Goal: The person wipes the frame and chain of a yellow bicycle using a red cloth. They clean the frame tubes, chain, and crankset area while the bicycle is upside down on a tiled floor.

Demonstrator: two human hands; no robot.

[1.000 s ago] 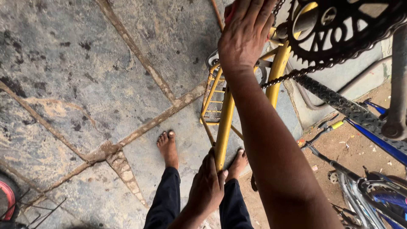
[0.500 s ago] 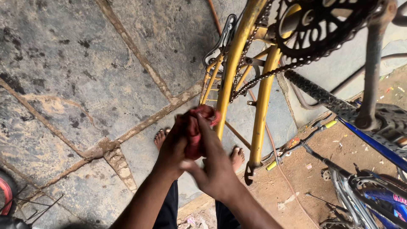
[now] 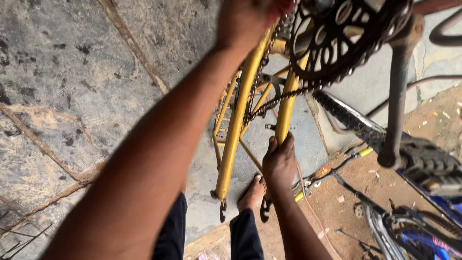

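Stone slab floor point(image 3: 72, 86), cracked and grey, under an upside-down yellow bike frame point(image 3: 238, 125). I'm steadying it: left hand point(image 3: 245, 19) clamped up by the toothed black chainring point(image 3: 341, 33), right hand point(image 3: 279, 163) wrapped round a rear stay. Greasy chain point(image 3: 274, 101) hangs slack; seating it looks next, needing a free hand.

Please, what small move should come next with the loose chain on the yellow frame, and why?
Probably the left hand should ease the chain onto the chainring teeth. The chain hangs slack beside the yellow frame, while the right hand grips the other stay, which likely steadies the frame.
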